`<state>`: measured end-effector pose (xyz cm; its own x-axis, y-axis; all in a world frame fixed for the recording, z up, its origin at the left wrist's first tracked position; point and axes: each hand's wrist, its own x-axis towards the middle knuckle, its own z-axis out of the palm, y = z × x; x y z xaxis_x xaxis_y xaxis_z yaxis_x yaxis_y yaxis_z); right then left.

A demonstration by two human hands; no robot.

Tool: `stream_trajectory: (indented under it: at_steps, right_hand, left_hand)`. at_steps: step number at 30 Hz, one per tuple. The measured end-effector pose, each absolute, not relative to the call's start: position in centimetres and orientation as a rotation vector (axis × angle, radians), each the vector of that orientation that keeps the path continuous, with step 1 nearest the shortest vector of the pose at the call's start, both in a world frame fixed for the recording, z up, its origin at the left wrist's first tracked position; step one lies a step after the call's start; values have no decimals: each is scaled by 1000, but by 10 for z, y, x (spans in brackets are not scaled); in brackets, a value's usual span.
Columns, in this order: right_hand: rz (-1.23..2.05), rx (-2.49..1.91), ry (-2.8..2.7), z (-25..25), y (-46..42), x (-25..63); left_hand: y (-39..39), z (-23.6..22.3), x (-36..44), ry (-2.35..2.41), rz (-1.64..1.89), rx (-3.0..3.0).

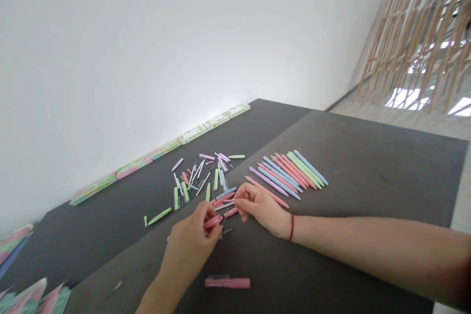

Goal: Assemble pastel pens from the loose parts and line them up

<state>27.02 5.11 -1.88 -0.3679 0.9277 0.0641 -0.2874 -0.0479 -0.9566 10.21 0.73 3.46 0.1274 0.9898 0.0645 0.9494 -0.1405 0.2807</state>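
Your left hand is curled almost shut around a glossy pink plastic pen barrel, with one end showing past the fingers. Your right hand, with a red cord at its wrist, is pinched nearly closed on what looks like a slim clear pen refill, though your fingers partly hide it. Both hands are close together at the edge of a scatter of loose pastel pen parts on the dark grey desk. Just beyond them lies a neat fan of pastel plastic pens, and a long pink pen sits right beside your right hand. A pink tube in a clear sleeve lies nearer you. If your pinch slackens, the thin refill could drop or bend. A stray knuckle or forearm could also nudge the round pens out of line or mix the loose parts.
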Motion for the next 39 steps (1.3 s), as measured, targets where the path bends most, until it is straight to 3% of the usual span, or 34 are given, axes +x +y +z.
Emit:
stream_trajectory:
  at_steps: [3,6,13,39]
  right_hand:
    - [1548,-710,-1435,-10,34,272]
    - [1379,-654,-1682,0,16,277]
    - [1179,-575,-1832,5,7,282]
    - [1068,-594,-1952,-1,11,284]
  left_hand:
    - [-24,34,98,1727,990,1546]
    - [-48,26,103,1456,1261,997]
    - [-56,11,113,1244,1308,775]
    - [-55,-3,112,1197,1342,741]
